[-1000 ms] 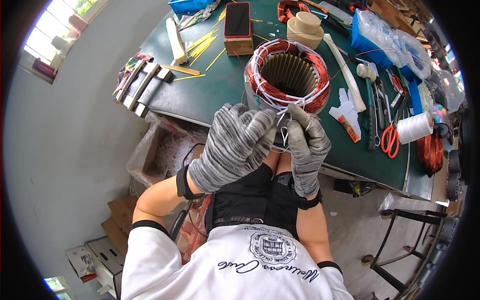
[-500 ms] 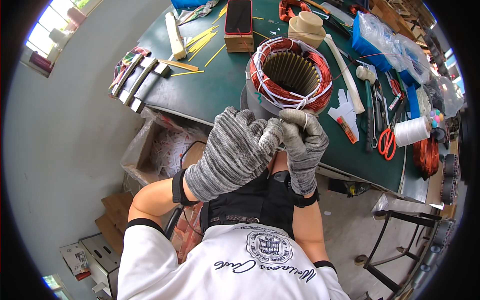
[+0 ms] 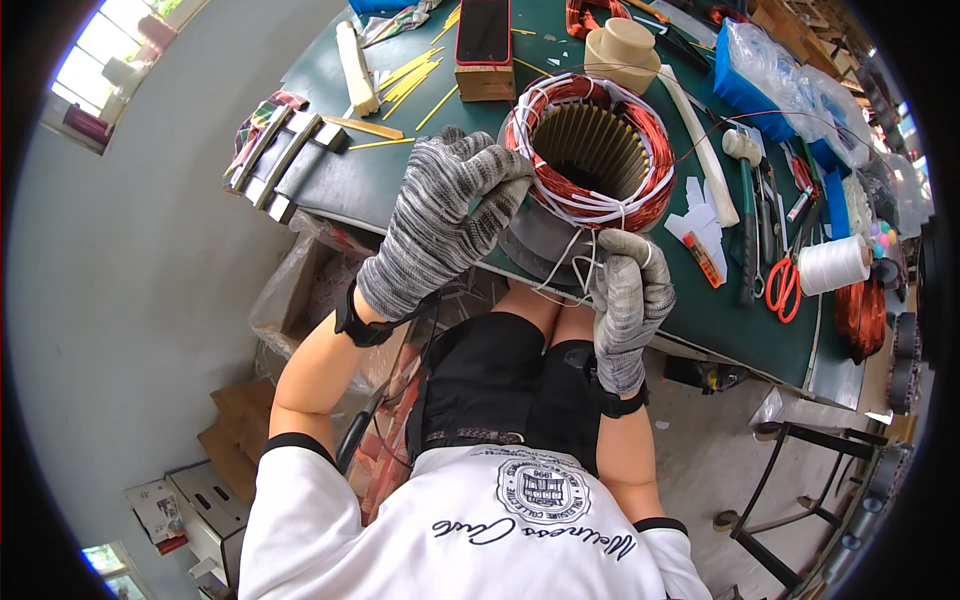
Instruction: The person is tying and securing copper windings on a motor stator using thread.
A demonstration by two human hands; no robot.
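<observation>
An electric motor stator (image 3: 590, 150) stands upright at the table's front edge, its copper coils ringed and bound with white cord. A loose length of white cord (image 3: 577, 265) hangs in loops from the near side of the coil ring. My right hand (image 3: 632, 305), in a grey knitted glove, is closed on this cord just below the ring. To the left of the stator, my left hand (image 3: 445, 215) is raised in a matching glove, thumb and fingers pinched together close to the coils. Whatever lies between those fingers is too small or hidden to make out.
Right of the stator lie a white-headed mallet (image 3: 738, 150), orange-handled scissors (image 3: 783, 290) and a white thread spool (image 3: 833, 265). A phone (image 3: 483, 32) rests on a wooden block behind. Yellow strips (image 3: 410, 85) and a metal-barred frame (image 3: 283, 160) occupy the left.
My hands have parted: the left has moved up and left, the right slightly down and right. White cord loops now show between them, below the coil ring.
</observation>
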